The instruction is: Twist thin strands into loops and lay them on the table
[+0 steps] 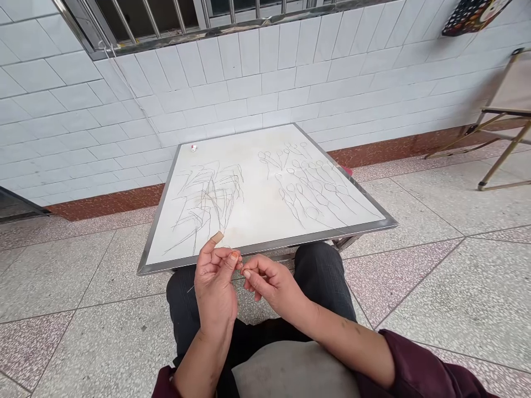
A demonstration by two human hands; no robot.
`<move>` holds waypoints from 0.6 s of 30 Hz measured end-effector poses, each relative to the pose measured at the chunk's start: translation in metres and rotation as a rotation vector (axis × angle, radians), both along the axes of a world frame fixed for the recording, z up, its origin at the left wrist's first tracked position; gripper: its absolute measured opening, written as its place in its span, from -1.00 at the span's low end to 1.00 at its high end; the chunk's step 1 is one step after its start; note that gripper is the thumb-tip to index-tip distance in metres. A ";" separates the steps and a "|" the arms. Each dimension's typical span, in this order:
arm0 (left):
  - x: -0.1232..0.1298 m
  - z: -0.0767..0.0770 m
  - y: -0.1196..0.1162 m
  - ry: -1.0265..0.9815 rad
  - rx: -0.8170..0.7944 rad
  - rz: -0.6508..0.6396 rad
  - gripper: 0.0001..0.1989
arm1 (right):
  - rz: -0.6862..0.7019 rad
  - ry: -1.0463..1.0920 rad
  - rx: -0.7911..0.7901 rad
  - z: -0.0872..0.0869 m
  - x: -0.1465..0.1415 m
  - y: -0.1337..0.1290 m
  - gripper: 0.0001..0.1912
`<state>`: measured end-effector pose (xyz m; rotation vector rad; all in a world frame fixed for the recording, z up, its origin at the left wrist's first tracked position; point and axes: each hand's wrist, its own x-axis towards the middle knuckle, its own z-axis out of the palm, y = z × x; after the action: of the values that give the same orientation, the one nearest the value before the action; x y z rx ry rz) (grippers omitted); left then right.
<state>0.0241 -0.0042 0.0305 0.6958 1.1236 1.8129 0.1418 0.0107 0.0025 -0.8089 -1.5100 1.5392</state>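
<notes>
My left hand (pixel 218 276) and my right hand (pixel 267 282) meet just in front of the table's near edge, above my lap. Thumb and fingers of each are pinched on a thin wire, mostly hidden by the fingertips; a short end shows left of my left hand. One left finger, wrapped in tan tape (pixel 218 237), sticks up. Beyond my hands, bent thin wires (pixel 207 196) lie loosely spread on the table's left half. On the right half lie several wires with a round loop at one end (pixel 311 213).
The white table (pixel 257 221) has a grey metal rim and stands near a tiled wall (pixel 274 83) with a barred window. A small white-and-red item (pixel 193 148) lies at its far left corner. A folding chair (pixel 506 110) stands at the right.
</notes>
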 end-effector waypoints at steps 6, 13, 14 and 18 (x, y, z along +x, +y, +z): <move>-0.007 0.000 0.005 -0.072 0.046 0.036 -0.53 | -0.012 -0.148 0.166 -0.006 0.002 -0.004 -0.89; -0.026 0.005 0.013 -0.126 0.100 0.109 -0.47 | 0.034 -0.299 0.304 -0.021 0.013 -0.013 -0.84; -0.029 0.005 0.013 -0.136 0.106 0.116 -0.47 | 0.057 -0.314 0.304 -0.026 0.016 -0.015 -0.84; -0.040 0.011 0.014 -0.184 0.134 0.119 -0.46 | 0.102 -0.381 0.218 -0.049 0.031 -0.016 -0.80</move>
<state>-0.0161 0.0096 0.0419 0.5353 0.9458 2.0233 0.1729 -0.0056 -0.0460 -0.9444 -1.9839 1.3093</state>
